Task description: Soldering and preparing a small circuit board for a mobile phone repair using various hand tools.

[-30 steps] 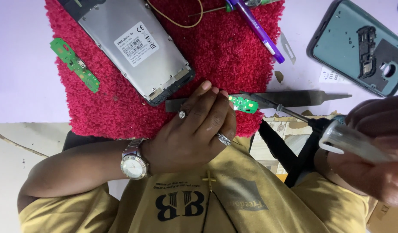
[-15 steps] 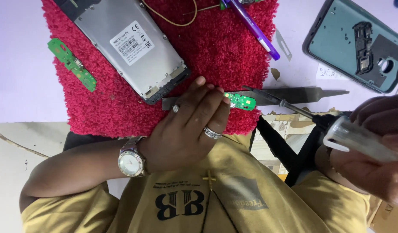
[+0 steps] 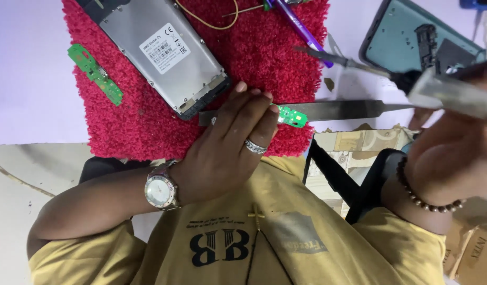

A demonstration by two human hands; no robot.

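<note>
My left hand (image 3: 227, 153), with a ring and a wristwatch, rests on the near edge of a red fuzzy mat (image 3: 275, 63). Its fingertips pinch a small green circuit board (image 3: 292, 116) against a long flat metal tool (image 3: 349, 110) that lies across the mat's edge. My right hand (image 3: 449, 158), with a bead bracelet, is raised at the right. It grips a tool with a pale handle (image 3: 454, 96), whose thin metal tip (image 3: 312, 51) reaches left over the mat's right side.
On the mat lie a grey phone frame (image 3: 164, 53), a long green circuit board (image 3: 95, 74), a yellow wire loop (image 3: 211, 21) and a purple pen (image 3: 301, 26). A teal phone back (image 3: 407, 37) lies at the top right on the pale table.
My right hand has risen from the lower right, bringing the pale-handled tool up so that its tip lies over the mat. My left hand stays on the small green board.
</note>
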